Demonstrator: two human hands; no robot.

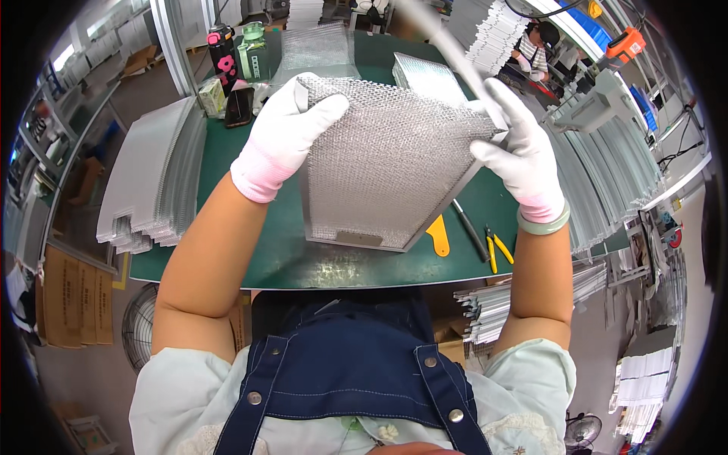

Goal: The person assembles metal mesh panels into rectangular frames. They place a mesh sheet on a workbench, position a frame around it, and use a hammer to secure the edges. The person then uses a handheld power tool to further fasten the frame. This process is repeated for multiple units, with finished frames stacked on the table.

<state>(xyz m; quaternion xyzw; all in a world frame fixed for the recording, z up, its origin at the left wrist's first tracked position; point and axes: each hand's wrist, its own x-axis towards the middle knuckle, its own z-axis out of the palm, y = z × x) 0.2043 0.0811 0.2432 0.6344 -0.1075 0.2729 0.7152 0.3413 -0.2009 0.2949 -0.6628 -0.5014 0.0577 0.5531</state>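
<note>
A silver metal mesh filter panel [390, 152] stands tilted on the green table, its lower edge resting near the front. Metal framing runs along its bottom and sides, and bare mesh shows at the top. My gloved left hand [292, 125] grips its upper left corner, thumb over the front. At the upper right corner, my gloved right hand [519, 148] has its thumb and fingers around a long pale metal strip [455, 53]. The strip slants up and away to the left, blurred, with its near end at the mesh corner. The fingers behind the panel are hidden.
Stacked metal frame pieces stand left [148, 171] and right [607, 171]. A yellow scraper [438, 236], a hammer-like handled tool [472, 231] and yellow-handled pliers [497, 249] lie right of the panel. Behind are mesh sheets [318, 53], bottles [252, 53] and a phone [239, 107]. A co-worker [535, 53] sits at the far right.
</note>
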